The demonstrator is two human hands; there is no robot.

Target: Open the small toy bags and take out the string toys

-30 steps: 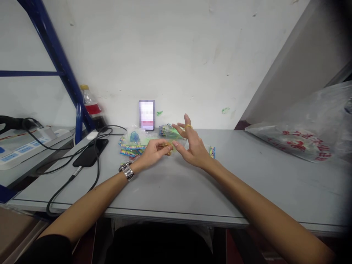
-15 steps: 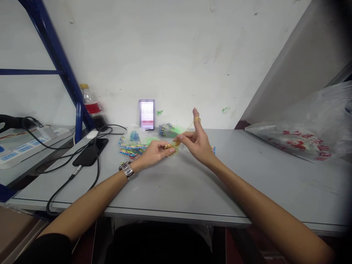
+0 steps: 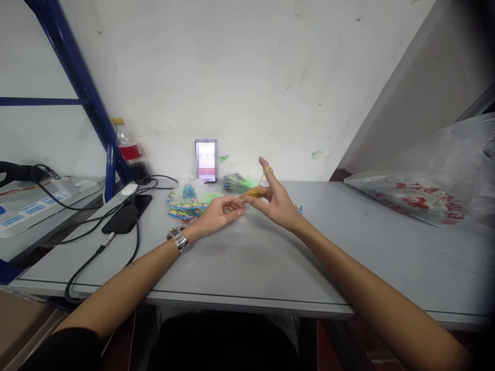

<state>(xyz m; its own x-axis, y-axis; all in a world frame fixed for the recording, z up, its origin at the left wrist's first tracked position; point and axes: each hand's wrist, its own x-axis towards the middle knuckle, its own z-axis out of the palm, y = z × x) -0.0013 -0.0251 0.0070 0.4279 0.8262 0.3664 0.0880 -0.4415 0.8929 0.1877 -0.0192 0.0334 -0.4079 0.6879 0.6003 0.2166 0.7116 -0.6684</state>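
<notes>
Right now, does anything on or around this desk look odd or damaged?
The pale wall has two green smudges and some scuffs, which look out of place. At the left, a cable loops untidily over the black phone. I see no spill.

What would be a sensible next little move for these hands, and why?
Probably let the left hand steady the end of the yellow piece beside it. The right hand is pinching that piece while a yellow loop circles its raised finger, so a second grip might help.
</notes>
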